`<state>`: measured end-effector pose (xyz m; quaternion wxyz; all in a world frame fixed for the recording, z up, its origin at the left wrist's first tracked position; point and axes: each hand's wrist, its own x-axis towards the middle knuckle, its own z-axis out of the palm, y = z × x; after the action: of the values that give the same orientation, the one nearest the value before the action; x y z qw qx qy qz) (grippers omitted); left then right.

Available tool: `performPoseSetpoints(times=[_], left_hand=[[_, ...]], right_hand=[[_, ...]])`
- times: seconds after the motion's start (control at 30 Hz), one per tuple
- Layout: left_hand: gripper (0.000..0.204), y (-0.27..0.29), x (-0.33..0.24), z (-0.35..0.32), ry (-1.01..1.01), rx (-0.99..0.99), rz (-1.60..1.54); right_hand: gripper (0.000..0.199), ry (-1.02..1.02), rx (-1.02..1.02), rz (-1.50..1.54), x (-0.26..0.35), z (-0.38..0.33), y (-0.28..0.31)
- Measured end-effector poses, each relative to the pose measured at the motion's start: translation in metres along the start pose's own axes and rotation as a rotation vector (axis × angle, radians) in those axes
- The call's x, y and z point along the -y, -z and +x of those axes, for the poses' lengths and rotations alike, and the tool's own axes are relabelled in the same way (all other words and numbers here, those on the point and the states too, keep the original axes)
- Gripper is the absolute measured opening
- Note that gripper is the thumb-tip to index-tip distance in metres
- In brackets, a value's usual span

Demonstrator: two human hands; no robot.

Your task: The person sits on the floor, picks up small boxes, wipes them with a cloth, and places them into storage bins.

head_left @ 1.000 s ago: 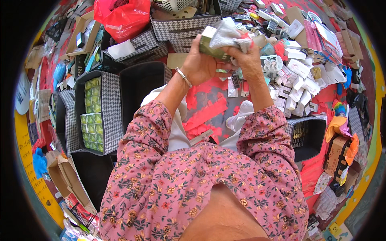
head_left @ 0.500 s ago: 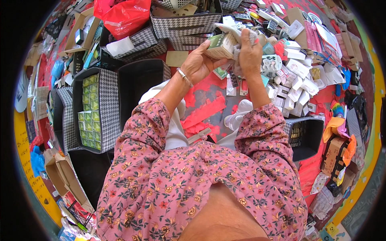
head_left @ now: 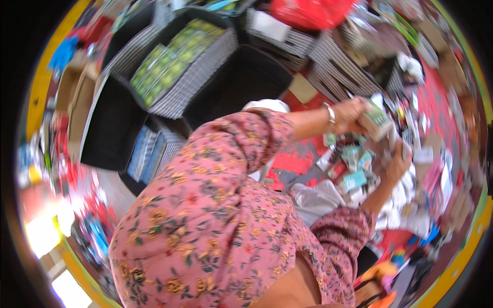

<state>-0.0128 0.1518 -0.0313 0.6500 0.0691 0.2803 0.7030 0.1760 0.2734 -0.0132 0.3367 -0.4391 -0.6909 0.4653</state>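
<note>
Out in front of me, my left hand point(head_left: 352, 114) grips a small green and white box point(head_left: 376, 119) by its left side, with the bracelet showing at the wrist. Just to the right and nearer, my right hand point(head_left: 399, 161) is closed on a pale cloth point(head_left: 393, 136), which touches or nearly touches the box's lower right end. Motion smears the fingers and the cloth's outline. Below the hands lies a loose pile of small teal, green and white packages point(head_left: 354, 167).
Left stands a houndstooth storage box point(head_left: 177, 102) filled with green packs, beside a black-lined open bin point(head_left: 241, 82). Houndstooth bins point(head_left: 334, 66) and a red plastic bag point(head_left: 308, 13) are at the back. White boxes point(head_left: 403, 200) pile up on the right; a cardboard box point(head_left: 77, 108) stands far left.
The view has swung left, so bins and hands appear shifted right and tilted. Both hands still hold the box and the cloth.
</note>
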Motion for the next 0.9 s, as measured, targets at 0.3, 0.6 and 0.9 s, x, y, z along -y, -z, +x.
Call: performPoseSetpoints(times=[0.3, 0.6, 0.9], left_hand=[[0.04, 0.003, -0.001, 0.001, -0.242, -0.085, 0.386], [0.111, 0.019, -0.032, -0.016, -0.519, -0.224, 1.354], [0.091, 0.048, -0.099, -0.071, -0.404, -0.163, 0.93]], right_hand=[[0.029, 0.325, 0.174, -0.32, 0.058, -0.053, -0.067], [0.027, 0.436, -0.024, -0.441, 0.057, -0.072, -0.114], [0.028, 0.009, 0.288, 0.529, 0.045, -0.061, -0.109]])
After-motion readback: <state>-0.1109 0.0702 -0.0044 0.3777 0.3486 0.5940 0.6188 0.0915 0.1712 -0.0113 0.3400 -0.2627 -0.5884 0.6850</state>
